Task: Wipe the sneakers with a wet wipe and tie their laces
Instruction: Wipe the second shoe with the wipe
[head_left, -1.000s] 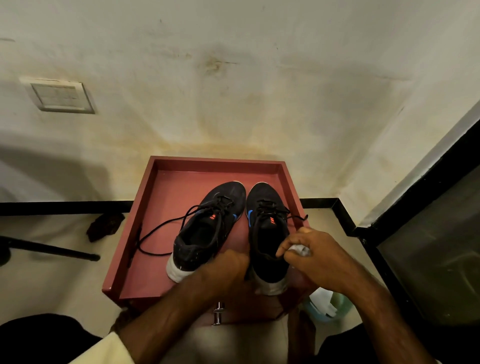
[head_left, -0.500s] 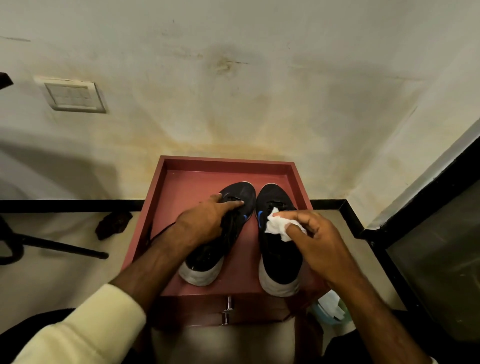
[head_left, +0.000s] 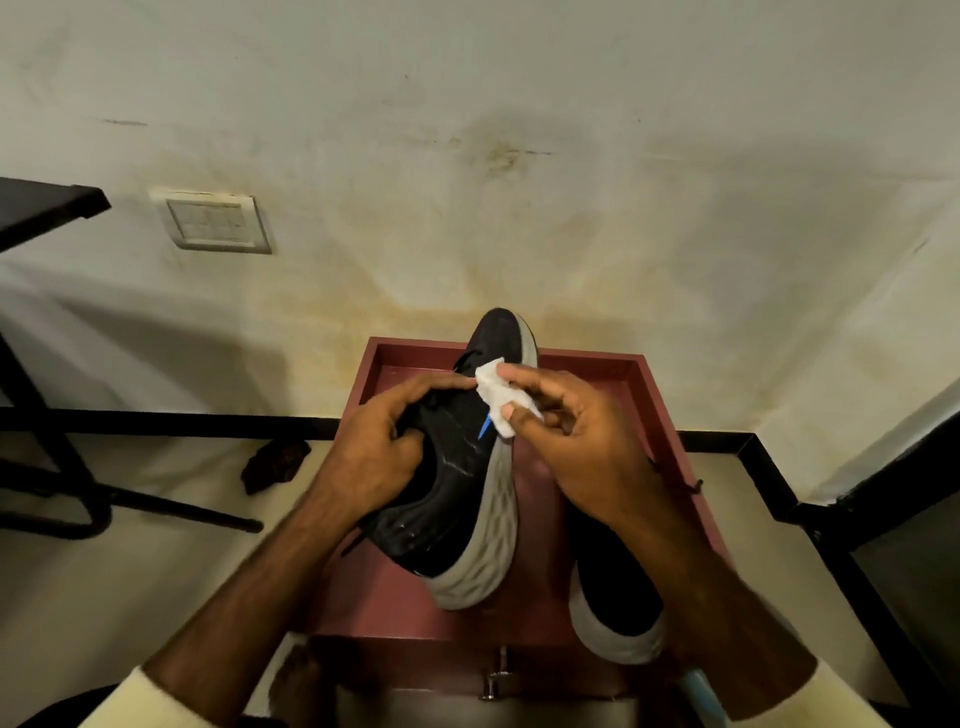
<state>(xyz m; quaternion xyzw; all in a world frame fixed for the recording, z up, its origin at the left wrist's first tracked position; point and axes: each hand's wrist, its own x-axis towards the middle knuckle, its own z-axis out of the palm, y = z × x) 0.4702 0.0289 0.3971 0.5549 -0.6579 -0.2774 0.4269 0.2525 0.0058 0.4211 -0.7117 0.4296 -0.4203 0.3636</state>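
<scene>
Left hand (head_left: 374, 447) has the black knit sneaker with a thick grey foam sole (head_left: 452, 499) lifted above the dark-red wooden tray (head_left: 415, 345). Grip: fingers curled over the collar and lace area. Looks firm; the thumb side is hidden.

The shoe is rolled onto its side, sole facing right. Its long axis runs away from the person: heel near, toe toward the wall and past the tray's far rim.

Right hand (head_left: 587, 441) grip: a narrow pinch, thumb and forefinger on the crumpled white wet wipe (head_left: 493, 392). The wipe touches the upper at the forefoot, just above a small blue mark and right beside the left hand's fingertips.

Key relation: the wipe sits near the toe end, so most of the shoe's length lies toward the person from it. My read: the stroke should run toe to heel along that axis, done by the right hand, which is on the sole side. The left hand only has to hold and roll the shoe.

Second black sneaker (head_left: 618, 608) lies in the tray's right half, mostly under the right forearm; only the heel end shows.

Judged progress: early in the wiping, no tied laces visible. A loose dark lace end (head_left: 695, 486) shows at the tray's right rim. Risk: the wipe snags on the laces.
</scene>
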